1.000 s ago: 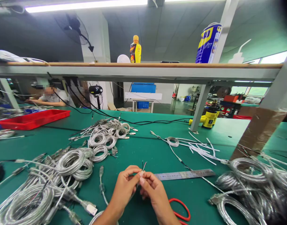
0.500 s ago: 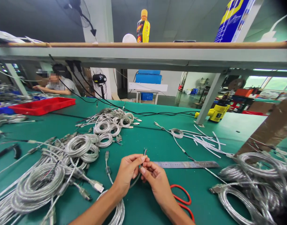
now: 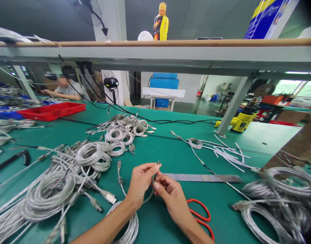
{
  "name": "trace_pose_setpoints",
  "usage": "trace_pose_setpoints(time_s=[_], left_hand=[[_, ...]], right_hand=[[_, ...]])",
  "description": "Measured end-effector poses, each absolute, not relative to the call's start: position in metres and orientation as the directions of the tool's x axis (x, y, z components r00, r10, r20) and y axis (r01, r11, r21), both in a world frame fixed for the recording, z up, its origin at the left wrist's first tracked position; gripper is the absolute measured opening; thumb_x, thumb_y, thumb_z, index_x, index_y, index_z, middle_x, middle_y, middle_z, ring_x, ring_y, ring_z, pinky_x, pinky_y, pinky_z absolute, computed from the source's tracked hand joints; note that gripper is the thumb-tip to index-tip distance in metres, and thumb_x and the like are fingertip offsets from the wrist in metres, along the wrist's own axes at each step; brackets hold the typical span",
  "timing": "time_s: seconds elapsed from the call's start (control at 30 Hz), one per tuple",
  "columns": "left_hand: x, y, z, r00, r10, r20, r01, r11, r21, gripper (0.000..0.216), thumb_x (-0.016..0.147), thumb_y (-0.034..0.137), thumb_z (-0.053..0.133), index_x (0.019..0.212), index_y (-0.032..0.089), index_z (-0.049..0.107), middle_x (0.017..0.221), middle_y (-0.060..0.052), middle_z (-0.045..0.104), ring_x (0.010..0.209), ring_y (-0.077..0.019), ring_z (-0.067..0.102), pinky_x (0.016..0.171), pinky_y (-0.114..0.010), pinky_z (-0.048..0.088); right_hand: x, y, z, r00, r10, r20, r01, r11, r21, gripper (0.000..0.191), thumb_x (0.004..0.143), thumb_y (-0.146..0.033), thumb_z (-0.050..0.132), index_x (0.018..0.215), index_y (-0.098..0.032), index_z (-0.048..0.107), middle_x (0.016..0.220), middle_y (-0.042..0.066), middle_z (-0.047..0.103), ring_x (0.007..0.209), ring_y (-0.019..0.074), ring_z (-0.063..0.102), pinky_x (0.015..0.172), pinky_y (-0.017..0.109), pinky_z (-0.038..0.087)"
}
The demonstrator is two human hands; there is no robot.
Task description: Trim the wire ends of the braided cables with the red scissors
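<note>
My left hand pinches the thin wires at the stripped end of a USB cable, with their tips just showing above the fingertips. Just below, my right hand is closed on the same cable near where its jacket ends. From there the clear-grey cable loops down into a coil by my left forearm; a connector lies left of my hand. Behind my right fingers lies a steel ruler. Red-handled scissors rest beside my right wrist, partly hidden by it.
Coiled USB cables pile up on the left, with another heap farther back. More coils lie at right, near white tubes. A red tray stands far left. A shelf spans above; a person sits beyond.
The left fingers have slid up the wires, so less wire shows above them and more between the hands. The right hand keeps its hold. The whole view has shifted slightly.
</note>
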State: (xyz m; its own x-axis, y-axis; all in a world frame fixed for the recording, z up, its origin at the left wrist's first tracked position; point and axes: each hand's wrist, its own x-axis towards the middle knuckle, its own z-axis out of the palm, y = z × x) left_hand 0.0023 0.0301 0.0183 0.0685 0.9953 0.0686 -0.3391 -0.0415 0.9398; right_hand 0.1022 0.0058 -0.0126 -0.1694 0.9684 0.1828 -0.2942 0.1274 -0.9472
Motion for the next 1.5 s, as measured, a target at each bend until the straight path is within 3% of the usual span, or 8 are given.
trace_pose_setpoints(time_s=[0.2,0.63,1.23,1.4,1.5], left_hand=[[0.002,0.028,0.015,0.022,0.994,0.104,-0.315,-0.092,0.945,0.015,0.065,0.023,0.061,0.072,0.01,0.065,0.043,0.004,0.051,0.036,-0.0031,0.038,0.037,-0.014,0.033],[0.003,0.024,0.016,-0.139,0.963,0.232,-0.133,-0.25,0.959,0.012,0.063,0.022,0.062,0.07,0.013,0.067,0.065,-0.004,0.068,0.057,-0.0139,0.058,0.053,-0.021,0.046],[0.004,0.022,0.018,-0.114,0.959,0.259,-0.101,-0.271,0.957,0.011,0.065,0.022,0.06,0.07,0.015,0.067,0.064,-0.002,0.067,0.057,-0.0127,0.056,0.054,-0.019,0.045],[0.004,0.029,0.014,0.019,0.981,0.195,-0.065,-0.193,0.979,0.023,0.067,0.028,0.058,0.081,0.012,0.065,0.052,0.0,0.059,0.038,-0.0059,0.042,0.035,-0.016,0.034],[0.004,0.032,0.01,0.07,0.985,0.159,0.004,-0.16,0.987,0.025,0.065,0.031,0.059,0.081,0.012,0.065,0.062,-0.002,0.059,0.033,-0.0018,0.032,0.03,-0.015,0.025]], right_hand=[[0.102,0.005,-0.012,-0.194,0.963,0.188,-0.273,0.131,-0.953,0.017,0.07,-0.03,0.057,0.08,-0.016,0.057,0.065,-0.002,0.049,0.058,0.0092,0.042,0.056,0.021,0.036],[0.099,0.003,-0.01,-0.206,0.956,0.209,-0.221,0.162,-0.962,0.019,0.071,-0.031,0.055,0.081,-0.015,0.057,0.065,0.0,0.05,0.06,0.0109,0.043,0.057,0.023,0.037],[0.097,0.002,-0.009,-0.202,0.959,0.199,-0.252,0.145,-0.957,0.017,0.071,-0.031,0.056,0.078,-0.016,0.056,0.069,0.001,0.053,0.061,0.0114,0.046,0.057,0.022,0.038],[0.099,0.007,-0.015,-0.118,0.979,0.165,-0.32,0.119,-0.94,0.018,0.069,-0.03,0.058,0.078,-0.015,0.055,0.064,-0.001,0.053,0.056,0.0093,0.046,0.053,0.021,0.037],[0.101,0.01,-0.017,-0.057,0.986,0.156,-0.32,0.13,-0.938,0.018,0.069,-0.029,0.058,0.078,-0.014,0.055,0.063,0.0,0.055,0.056,0.0098,0.048,0.053,0.021,0.038]])
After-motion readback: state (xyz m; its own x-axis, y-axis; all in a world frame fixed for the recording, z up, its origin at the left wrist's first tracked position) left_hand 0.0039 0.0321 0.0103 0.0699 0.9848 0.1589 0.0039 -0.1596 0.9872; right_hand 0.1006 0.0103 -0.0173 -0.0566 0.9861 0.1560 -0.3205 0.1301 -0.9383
